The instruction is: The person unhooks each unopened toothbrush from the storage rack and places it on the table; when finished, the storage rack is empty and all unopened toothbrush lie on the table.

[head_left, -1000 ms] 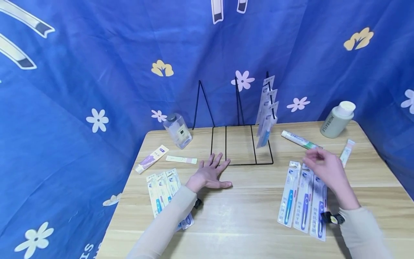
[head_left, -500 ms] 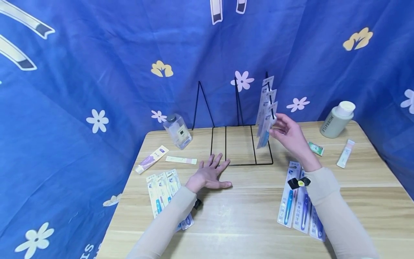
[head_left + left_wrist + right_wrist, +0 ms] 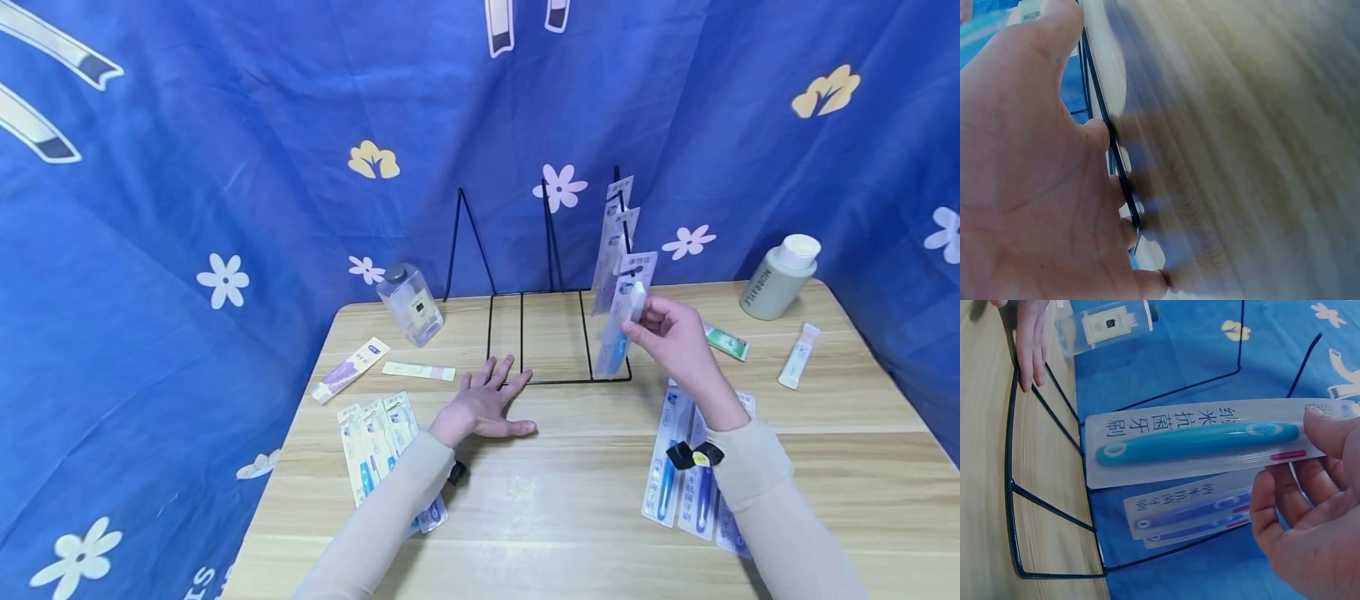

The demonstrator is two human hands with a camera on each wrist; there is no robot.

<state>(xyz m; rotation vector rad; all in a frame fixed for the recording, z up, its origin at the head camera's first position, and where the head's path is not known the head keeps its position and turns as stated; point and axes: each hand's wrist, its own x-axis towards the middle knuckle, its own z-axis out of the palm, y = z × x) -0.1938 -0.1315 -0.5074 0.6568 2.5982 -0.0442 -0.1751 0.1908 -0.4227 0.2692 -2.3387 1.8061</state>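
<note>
Head view shows the right hand [image 3: 671,333] pinching the top end of a toothbrush pack [image 3: 622,321] with curled fingers, holding it up just in front of the black wire rack [image 3: 558,333], where two more packs [image 3: 617,221] hang. Right wrist view shows the blue brush inside its flat card. It looks light, thin and a bit bendy, with slick plastic, so the best place to hold is the stiff card near the hanging hole. The left hand [image 3: 491,404] lies flat and open on the worktop [image 3: 570,492], fingertips touching the rack's front wire.
</note>
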